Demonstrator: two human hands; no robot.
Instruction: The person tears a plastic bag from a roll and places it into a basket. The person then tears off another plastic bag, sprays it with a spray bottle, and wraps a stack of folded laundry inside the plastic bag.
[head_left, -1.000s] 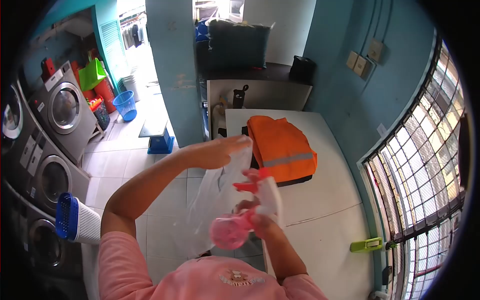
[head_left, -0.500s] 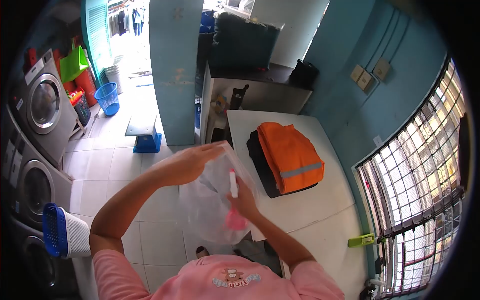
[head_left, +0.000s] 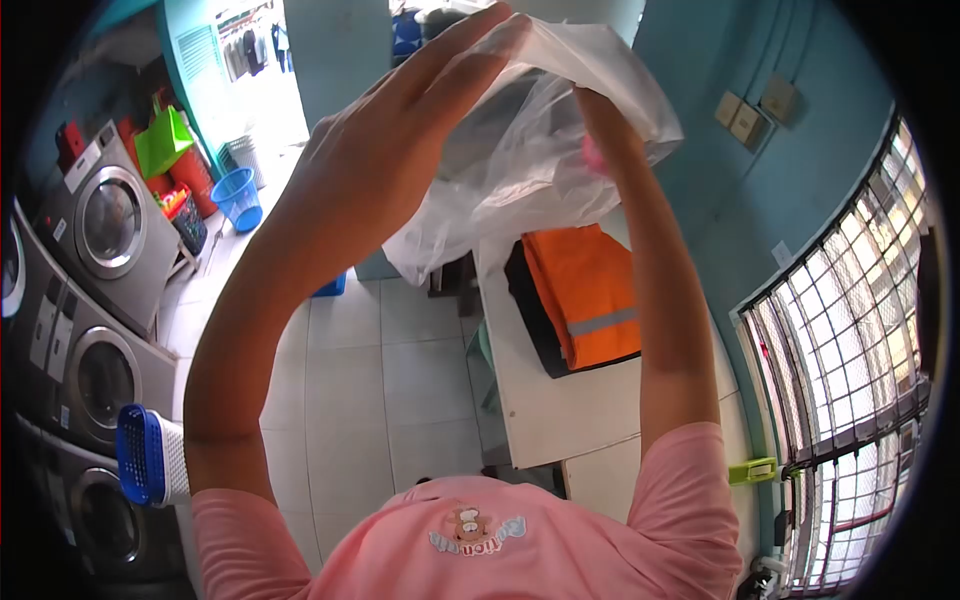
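The clear bag (head_left: 535, 160) hangs in the air, partly over the bench (head_left: 540, 420) and partly out past its left edge, above the floor (head_left: 345, 400). The left hand (head_left: 385, 140) seems to pinch the bag's rim between fingertips and thumb; the right hand (head_left: 603, 118) reaches into the plastic, and since the film hides its fingers, I cannot tell whether they grasp anything. A pink thing (head_left: 596, 157) shows by the right wrist, its shape unclear. The weakest point looks to be the left pinch: it takes in only a little thin, slippery film, so a tug from the other side could pull the rim free and let the mouth sag shut. The film could also stretch or split where the right hand presses out against it, or snag on the pink thing. Should anything drop on the bag's left side, it would miss the bench and land on the floor. The orange cloth (head_left: 585, 290) and the dark cloth (head_left: 535, 320) under it lie just in from the bench's left edge, so a low sweep of bag or right forearm could drag them askew or over that edge.
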